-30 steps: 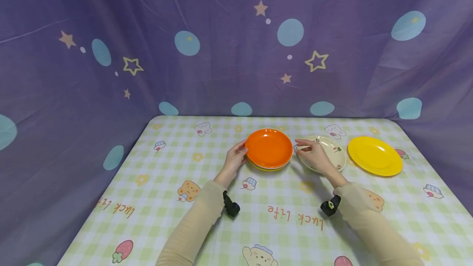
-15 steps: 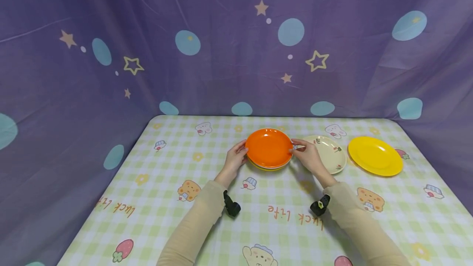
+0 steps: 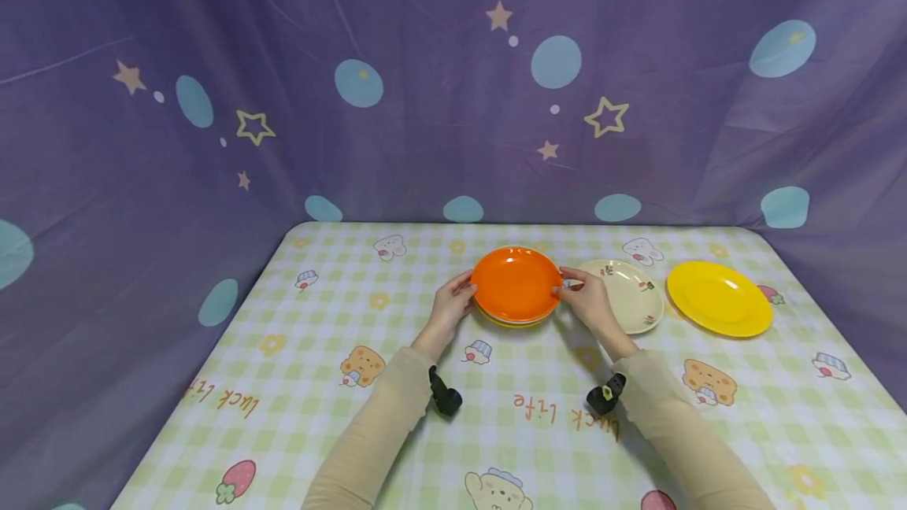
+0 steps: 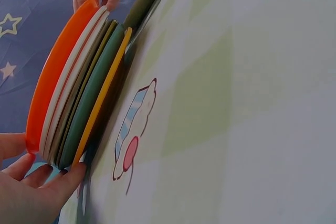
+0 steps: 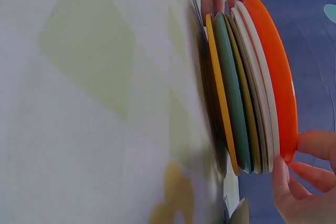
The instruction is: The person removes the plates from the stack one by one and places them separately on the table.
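An orange plate tops a stack of plates in the head view. Below it, the right wrist view shows white plates, thin brownish ones, a teal plate and a yellow plate lowest, close over the tablecloth. My left hand grips the stack's left edge; its thumb is at the yellow plate and its fingers at the orange rim. On the opposite side my right hand pinches the orange plate's rim, its thumb right below the rim against the white edge.
Right of the stack lies a cream plate with small printed figures, partly behind my right hand. Farther right is a separate yellow plate. A green checked tablecloth covers the table, and a purple curtain hangs behind it.
My right hand has moved left from over the cream plate to the orange plate's right rim and now pinches it. The left hand and the stack stay where they were.
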The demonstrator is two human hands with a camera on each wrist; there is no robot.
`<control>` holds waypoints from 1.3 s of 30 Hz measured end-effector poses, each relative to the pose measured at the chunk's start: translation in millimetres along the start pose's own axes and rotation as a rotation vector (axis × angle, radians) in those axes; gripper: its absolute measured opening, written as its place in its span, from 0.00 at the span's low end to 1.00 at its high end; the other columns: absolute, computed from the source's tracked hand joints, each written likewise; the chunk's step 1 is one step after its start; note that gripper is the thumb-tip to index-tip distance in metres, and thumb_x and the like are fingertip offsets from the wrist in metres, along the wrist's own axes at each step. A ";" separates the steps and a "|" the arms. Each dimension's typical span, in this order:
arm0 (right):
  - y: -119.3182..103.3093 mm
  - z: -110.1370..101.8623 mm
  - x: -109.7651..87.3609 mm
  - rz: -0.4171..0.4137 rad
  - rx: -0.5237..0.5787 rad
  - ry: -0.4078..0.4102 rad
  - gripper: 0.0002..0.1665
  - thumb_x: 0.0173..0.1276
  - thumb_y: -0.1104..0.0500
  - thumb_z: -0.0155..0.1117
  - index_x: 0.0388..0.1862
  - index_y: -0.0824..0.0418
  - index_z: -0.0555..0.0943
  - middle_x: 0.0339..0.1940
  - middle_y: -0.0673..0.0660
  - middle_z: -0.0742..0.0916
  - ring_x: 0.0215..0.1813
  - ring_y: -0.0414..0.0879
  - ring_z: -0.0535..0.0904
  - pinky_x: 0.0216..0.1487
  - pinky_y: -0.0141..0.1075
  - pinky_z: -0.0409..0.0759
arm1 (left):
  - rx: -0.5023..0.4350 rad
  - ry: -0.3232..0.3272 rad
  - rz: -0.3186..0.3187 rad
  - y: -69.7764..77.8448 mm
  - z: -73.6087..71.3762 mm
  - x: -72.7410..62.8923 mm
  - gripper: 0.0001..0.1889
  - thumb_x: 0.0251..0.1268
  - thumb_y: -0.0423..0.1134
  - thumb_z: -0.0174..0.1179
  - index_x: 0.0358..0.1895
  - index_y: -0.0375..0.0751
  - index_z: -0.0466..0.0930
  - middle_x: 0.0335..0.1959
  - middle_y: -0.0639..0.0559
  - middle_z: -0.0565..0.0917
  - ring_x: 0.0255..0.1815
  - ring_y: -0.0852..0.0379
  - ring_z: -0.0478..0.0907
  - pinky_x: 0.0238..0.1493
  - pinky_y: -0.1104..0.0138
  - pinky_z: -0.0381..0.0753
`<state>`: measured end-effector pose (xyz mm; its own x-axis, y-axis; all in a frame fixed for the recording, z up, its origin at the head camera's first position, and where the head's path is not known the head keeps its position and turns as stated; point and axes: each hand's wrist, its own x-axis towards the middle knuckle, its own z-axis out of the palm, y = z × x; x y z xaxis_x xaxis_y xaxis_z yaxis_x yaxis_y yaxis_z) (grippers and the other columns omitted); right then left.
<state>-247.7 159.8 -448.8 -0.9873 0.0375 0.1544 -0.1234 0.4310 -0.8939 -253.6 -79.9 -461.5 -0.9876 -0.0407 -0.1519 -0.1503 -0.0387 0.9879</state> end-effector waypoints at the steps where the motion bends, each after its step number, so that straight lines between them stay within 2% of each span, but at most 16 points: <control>1: 0.2 0.0 -0.1 0.007 -0.001 0.002 0.25 0.65 0.73 0.67 0.61 0.80 0.78 0.53 0.77 0.85 0.43 0.63 0.84 0.36 0.23 0.76 | 0.004 0.003 0.001 -0.2 0.2 -0.2 0.22 0.79 0.29 0.53 0.72 0.29 0.71 0.71 0.34 0.74 0.67 0.41 0.75 0.64 0.53 0.80; 3: 0.5 0.5 -0.5 0.026 0.008 0.006 0.25 0.65 0.73 0.67 0.61 0.80 0.78 0.53 0.77 0.85 0.42 0.61 0.84 0.35 0.22 0.76 | 0.012 0.010 0.001 -0.4 0.8 -0.7 0.22 0.79 0.29 0.54 0.72 0.29 0.72 0.71 0.34 0.74 0.65 0.42 0.76 0.63 0.53 0.80; 6: 0.3 0.7 -0.6 0.060 0.025 0.013 0.25 0.66 0.73 0.66 0.61 0.81 0.78 0.53 0.77 0.85 0.37 0.49 0.84 0.34 0.20 0.76 | 0.018 0.017 -0.001 0.0 1.6 -1.8 0.21 0.78 0.29 0.55 0.71 0.29 0.73 0.70 0.34 0.75 0.64 0.43 0.77 0.62 0.54 0.81; 10: -0.7 0.4 -1.1 0.127 0.114 0.007 0.25 0.67 0.75 0.64 0.63 0.82 0.76 0.53 0.78 0.84 0.28 0.32 0.79 0.33 0.21 0.79 | 0.026 0.021 -0.001 0.9 2.2 -2.7 0.21 0.78 0.29 0.56 0.70 0.29 0.74 0.70 0.34 0.75 0.64 0.43 0.77 0.61 0.54 0.81; 12: -2.0 -0.2 -1.6 0.155 0.186 -0.008 0.26 0.68 0.76 0.62 0.65 0.83 0.74 0.53 0.79 0.82 0.25 0.29 0.78 0.32 0.23 0.82 | 0.026 0.020 -0.002 0.4 2.3 -2.5 0.21 0.78 0.29 0.56 0.70 0.29 0.74 0.70 0.34 0.75 0.64 0.43 0.77 0.61 0.55 0.81; 16: -6.6 -2.3 -2.7 0.194 0.272 -0.043 0.28 0.70 0.78 0.59 0.68 0.84 0.69 0.53 0.80 0.80 0.23 0.30 0.80 0.33 0.25 0.85 | 0.025 0.017 -0.001 -0.4 2.1 -2.0 0.21 0.78 0.29 0.56 0.70 0.28 0.74 0.70 0.34 0.75 0.63 0.44 0.77 0.61 0.55 0.82; 18: -8.3 -3.7 -2.8 0.211 0.278 -0.054 0.28 0.70 0.78 0.59 0.68 0.84 0.69 0.50 0.77 0.80 0.23 0.31 0.80 0.32 0.26 0.85 | 0.027 0.016 -0.002 -0.3 2.2 -2.1 0.21 0.78 0.29 0.55 0.70 0.28 0.74 0.70 0.33 0.75 0.63 0.44 0.78 0.61 0.55 0.82; 22: -9.5 -6.4 -1.5 0.230 0.293 -0.073 0.28 0.70 0.78 0.57 0.69 0.85 0.67 0.37 0.63 0.83 0.21 0.32 0.79 0.31 0.27 0.86 | 0.022 0.018 -0.012 0.7 2.8 -1.9 0.21 0.79 0.29 0.54 0.70 0.28 0.74 0.71 0.34 0.74 0.65 0.43 0.76 0.64 0.54 0.80; 25: -9.9 -8.3 -1.1 0.229 0.300 -0.088 0.29 0.70 0.78 0.57 0.69 0.86 0.67 0.30 0.56 0.82 0.20 0.33 0.79 0.31 0.27 0.86 | 0.028 0.027 -0.022 0.9 3.2 -1.2 0.20 0.80 0.30 0.53 0.70 0.29 0.74 0.71 0.35 0.74 0.67 0.43 0.75 0.65 0.54 0.79; 29: -11.4 -10.5 -2.0 0.229 0.291 -0.106 0.29 0.71 0.78 0.56 0.69 0.85 0.66 0.29 0.55 0.82 0.21 0.33 0.80 0.31 0.28 0.86 | 0.031 0.036 -0.029 1.1 3.2 -1.0 0.20 0.81 0.30 0.52 0.70 0.30 0.74 0.71 0.35 0.74 0.67 0.44 0.76 0.65 0.55 0.79; 39: -10.7 -19.8 -5.2 0.214 0.224 -0.118 0.27 0.71 0.77 0.55 0.69 0.85 0.68 0.32 0.57 0.83 0.23 0.33 0.81 0.33 0.31 0.87 | 0.007 0.022 -0.016 -1.9 3.4 -0.2 0.22 0.76 0.24 0.53 0.71 0.28 0.73 0.71 0.34 0.74 0.65 0.46 0.76 0.64 0.56 0.79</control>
<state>-239.3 172.8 -431.7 -0.9964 -0.0046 -0.0850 0.0820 0.2151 -0.9731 -253.2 -76.4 -463.3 -0.9838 -0.0617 -0.1682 -0.1665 -0.0325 0.9855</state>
